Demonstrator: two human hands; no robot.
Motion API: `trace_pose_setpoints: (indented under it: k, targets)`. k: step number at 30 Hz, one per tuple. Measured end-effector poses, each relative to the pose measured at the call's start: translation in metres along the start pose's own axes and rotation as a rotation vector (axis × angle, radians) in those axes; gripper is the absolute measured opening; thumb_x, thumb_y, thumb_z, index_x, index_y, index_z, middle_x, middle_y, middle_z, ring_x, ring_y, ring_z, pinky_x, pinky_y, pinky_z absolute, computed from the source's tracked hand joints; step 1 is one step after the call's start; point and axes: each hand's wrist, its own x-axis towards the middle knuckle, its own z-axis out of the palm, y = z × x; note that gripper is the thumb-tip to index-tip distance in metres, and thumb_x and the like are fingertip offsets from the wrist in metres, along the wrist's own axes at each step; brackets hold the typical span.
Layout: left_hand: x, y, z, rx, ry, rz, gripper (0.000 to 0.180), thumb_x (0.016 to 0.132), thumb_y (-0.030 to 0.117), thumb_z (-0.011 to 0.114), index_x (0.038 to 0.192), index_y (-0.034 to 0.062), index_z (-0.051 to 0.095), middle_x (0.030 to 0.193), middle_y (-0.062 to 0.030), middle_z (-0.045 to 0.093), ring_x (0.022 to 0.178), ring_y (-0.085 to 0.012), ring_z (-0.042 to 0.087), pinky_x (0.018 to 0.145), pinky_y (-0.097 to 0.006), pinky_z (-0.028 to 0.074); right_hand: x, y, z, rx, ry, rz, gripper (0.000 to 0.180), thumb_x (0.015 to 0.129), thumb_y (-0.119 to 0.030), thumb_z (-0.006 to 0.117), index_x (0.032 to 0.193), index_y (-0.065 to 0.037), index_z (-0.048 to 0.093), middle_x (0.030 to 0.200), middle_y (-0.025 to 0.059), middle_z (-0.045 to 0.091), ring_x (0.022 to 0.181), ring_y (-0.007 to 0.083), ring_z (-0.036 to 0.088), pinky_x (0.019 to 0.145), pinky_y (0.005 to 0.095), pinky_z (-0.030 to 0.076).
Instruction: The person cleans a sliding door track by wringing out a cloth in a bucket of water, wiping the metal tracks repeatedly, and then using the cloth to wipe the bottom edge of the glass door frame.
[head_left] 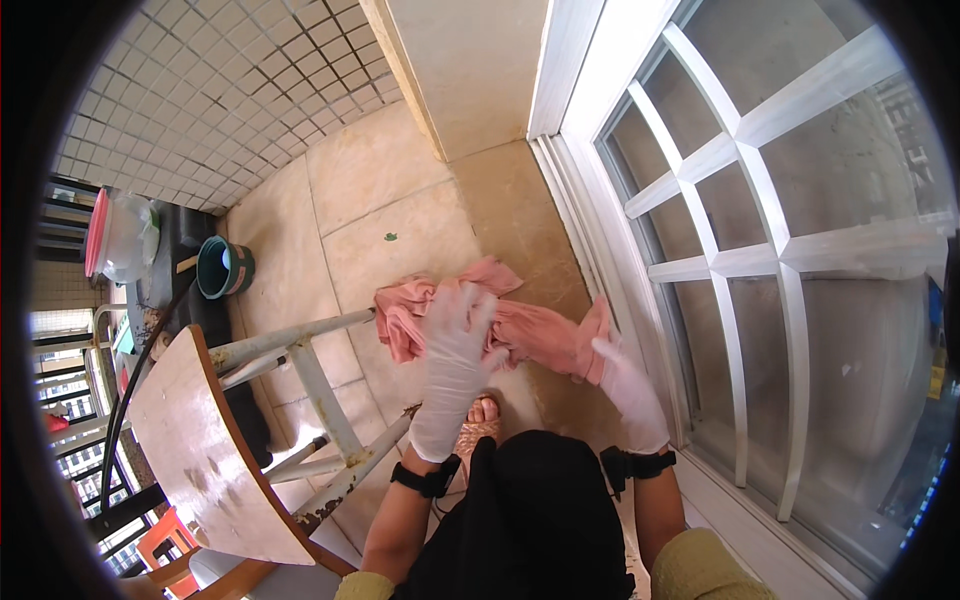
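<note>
A crumpled pink cloth hangs in front of me, bunched at its left end and drawn out toward the right. My left hand, in a thin whitish see-through glove, lies over the bunched end with its fingers stretched out; some motion blur softens them. My right hand, gloved the same way, grips the cloth's right end between thumb and fingers. Folds of the cloth partly hide those fingertips. Black straps circle both wrists.
At left stands a chair or stool with a worn wooden board and rusty pale metal legs. Beyond it are a dark green bucket and a clear container with a pink lid. A white-framed glass door runs along the right. A small green scrap lies on the tiles.
</note>
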Motion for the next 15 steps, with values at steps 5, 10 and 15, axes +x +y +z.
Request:
trace_pose_setpoints:
  k: [5,10,15]
  targets:
    - [-0.023,-0.029,0.040,-0.428,-0.531,0.259,0.031,0.068,0.013,0.068,0.098,0.0103,0.060,0.107,-0.0098,0.057,0.104,-0.0290,0.050,0.094,-0.045,0.034,-0.027,0.002,0.022,-0.086,-0.171,0.168,0.054,0.091,-0.010,0.048,0.139,0.002,0.027,0.129,0.0096,0.047,0.115,0.0174,0.051,0.100,0.0304,0.039]
    - [0.010,-0.006,-0.028,-0.696,-0.752,0.096,0.012,0.077,0.011,0.062,0.088,0.0076,0.057,0.078,-0.0081,0.057,0.075,-0.0182,0.057,0.069,-0.032,0.045,-0.050,-0.014,0.007,0.064,-0.232,0.136,0.051,0.092,-0.018,0.048,0.137,0.003,0.031,0.130,0.0129,0.047,0.119,0.0196,0.048,0.103,0.0334,0.036]
    - [0.051,0.028,-0.011,-0.814,-1.017,-0.205,0.019,0.078,0.019,0.062,0.092,0.0060,0.058,0.087,-0.0112,0.059,0.080,-0.0223,0.058,0.067,-0.033,0.045,-0.028,-0.001,-0.013,0.329,-0.008,0.037,0.052,0.094,-0.027,0.046,0.134,0.004,0.033,0.133,0.0183,0.044,0.123,0.0248,0.044,0.106,0.0344,0.033]
